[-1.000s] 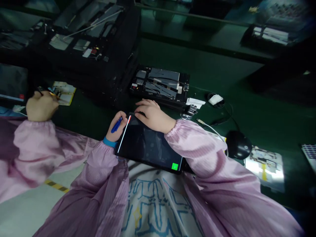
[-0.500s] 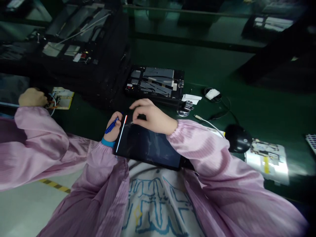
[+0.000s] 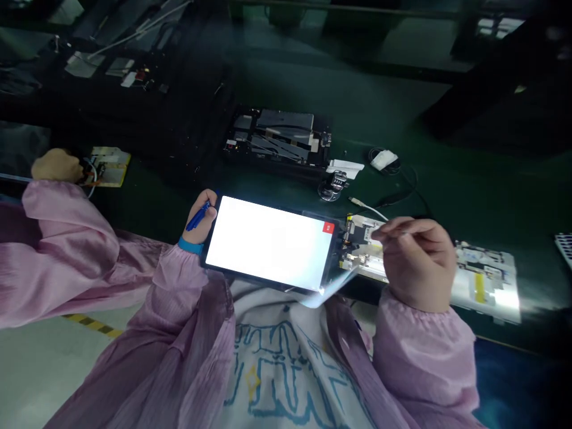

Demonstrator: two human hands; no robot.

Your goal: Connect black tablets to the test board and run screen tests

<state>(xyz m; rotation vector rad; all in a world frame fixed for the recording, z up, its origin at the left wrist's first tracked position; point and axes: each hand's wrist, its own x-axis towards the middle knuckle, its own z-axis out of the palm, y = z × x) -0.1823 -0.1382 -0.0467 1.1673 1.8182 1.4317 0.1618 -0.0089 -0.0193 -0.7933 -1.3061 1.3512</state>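
My left hand [image 3: 202,217] is closed around a slim blue pen-like thing [image 3: 197,218]. It also rests against the left edge of a flat display panel [image 3: 268,244], whose screen glows white with a small red box in its upper right corner. To the right of the panel, my right hand [image 3: 417,259] is raised with thumb and fingers pinched; what sits between them is too faint to make out. A pale, see-through strip [image 3: 333,289] shows at the panel's lower right corner. Behind the right hand lies a metal-backed circuit assembly [image 3: 364,253].
An opened black device [image 3: 277,137] lies beyond the panel, beside a shiny round-based item [image 3: 333,186]. A white-plugged cable [image 3: 369,207] and another metal board [image 3: 487,283] are at right. At left, a co-worker's hand [image 3: 58,165] is near a yellow-edged board [image 3: 111,167].
My right hand has moved from above the panel's left side to beyond its right edge. The screen has turned from mostly dark to white. My left hand stays at the panel's left edge.
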